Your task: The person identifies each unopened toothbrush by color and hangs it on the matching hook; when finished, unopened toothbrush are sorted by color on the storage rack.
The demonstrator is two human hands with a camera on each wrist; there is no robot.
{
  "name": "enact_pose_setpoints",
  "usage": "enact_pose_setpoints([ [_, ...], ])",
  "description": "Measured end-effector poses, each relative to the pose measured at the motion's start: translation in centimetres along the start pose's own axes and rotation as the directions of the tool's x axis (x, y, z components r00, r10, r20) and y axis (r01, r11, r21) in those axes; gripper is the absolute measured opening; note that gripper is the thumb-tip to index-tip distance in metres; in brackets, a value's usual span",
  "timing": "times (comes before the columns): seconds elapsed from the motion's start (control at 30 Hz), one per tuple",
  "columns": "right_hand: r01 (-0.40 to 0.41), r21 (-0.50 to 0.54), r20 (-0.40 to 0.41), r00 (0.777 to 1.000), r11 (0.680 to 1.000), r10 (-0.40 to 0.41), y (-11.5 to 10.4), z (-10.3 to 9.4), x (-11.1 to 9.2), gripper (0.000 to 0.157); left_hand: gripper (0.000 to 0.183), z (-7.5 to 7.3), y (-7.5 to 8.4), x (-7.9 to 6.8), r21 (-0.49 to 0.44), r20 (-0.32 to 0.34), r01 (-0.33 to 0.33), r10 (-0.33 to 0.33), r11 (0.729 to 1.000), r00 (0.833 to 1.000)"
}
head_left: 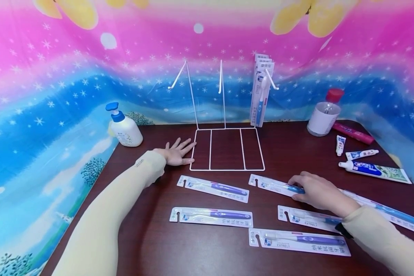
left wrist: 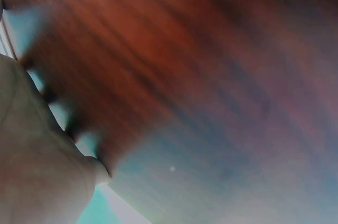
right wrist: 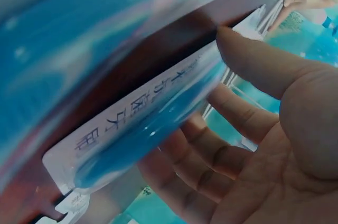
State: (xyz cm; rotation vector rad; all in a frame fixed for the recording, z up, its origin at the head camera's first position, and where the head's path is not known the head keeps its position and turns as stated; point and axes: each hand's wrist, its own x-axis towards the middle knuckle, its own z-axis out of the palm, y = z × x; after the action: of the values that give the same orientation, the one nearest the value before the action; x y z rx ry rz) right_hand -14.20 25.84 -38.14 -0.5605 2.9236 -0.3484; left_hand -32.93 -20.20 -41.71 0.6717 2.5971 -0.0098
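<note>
My left hand (head_left: pixel 177 153) lies with its fingers spread, fingertips at the left side of a white wire rack's base (head_left: pixel 211 153). In the left wrist view, its palm edge (left wrist: pixel 37 139) shows beside blurred brown tabletop. With thumb and fingers on opposite edges, my right hand (head_left: pixel 321 191) grips a packaged blue toothbrush (head_left: pixel 272 184); the right wrist view shows the pack (right wrist: pixel 142 123) between them. Part of that pack is hidden under the hand. Another packaged blue toothbrush (head_left: pixel 307 219) lies below the right hand, partly covered by the sleeve. Packaged toothbrushes (head_left: pixel 262 96) hang from the rack's right hook.
Packaged purple toothbrushes (head_left: pixel 214 188) lie across the front of the table. A blue one (head_left: pixel 390 211) extends right of my right wrist. A pump bottle (head_left: pixel 125 130) stands at left. At right are a red-capped bottle (head_left: pixel 323 119), a pink tube (head_left: pixel 353 132) and toothpaste tubes (head_left: pixel 376 171).
</note>
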Motion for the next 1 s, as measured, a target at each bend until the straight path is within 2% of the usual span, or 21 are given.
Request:
enact_pose_setpoints([
  [0.17,0.0,0.011,0.005,1.0,1.0,0.0,0.1,0.2,0.4,0.041,0.077,-0.4,0.8,-1.0,0.011,-0.024,-0.021,0.021,1.0,0.999],
  [0.33,-0.014,0.022,0.017,1.0,1.0,0.013,0.2,0.2,0.6,0.043,0.079,-0.2,0.4,-0.8,-0.019,-0.019,-0.038,0.037,0.999,0.999],
  [0.53,0.017,0.049,0.009,1.0,0.999,-0.017,-0.1,-0.8,0.6,0.026,0.081,0.3,-0.2,-0.1,-0.031,-0.018,-0.027,0.026,0.999,0.999],
  [0.67,0.02,0.122,-0.068,0.998,0.992,-0.012,-0.5,-2.3,0.6,0.019,0.079,0.0,0.1,-0.5,-0.036,-0.018,-0.035,0.034,0.999,0.999],
  [0.77,0.02,0.184,-0.16,0.987,0.983,0.01,-1.1,-3.8,0.6,0.022,0.078,-0.3,0.4,-0.8,-0.016,-0.013,-0.037,0.037,0.999,0.999],
  [0.87,0.016,0.236,-0.261,0.964,0.972,0.048,-1.7,-5.4,0.4,0.026,0.077,-0.4,0.5,-1.0,-0.001,-0.013,-0.033,0.033,0.999,0.999],
  [1.0,-0.019,0.331,-0.333,0.933,0.943,0.136,-2.7,-7.5,0.2,0.036,0.078,-0.3,0.4,-0.8,-0.002,-0.019,-0.028,0.028,1.0,0.999],
])
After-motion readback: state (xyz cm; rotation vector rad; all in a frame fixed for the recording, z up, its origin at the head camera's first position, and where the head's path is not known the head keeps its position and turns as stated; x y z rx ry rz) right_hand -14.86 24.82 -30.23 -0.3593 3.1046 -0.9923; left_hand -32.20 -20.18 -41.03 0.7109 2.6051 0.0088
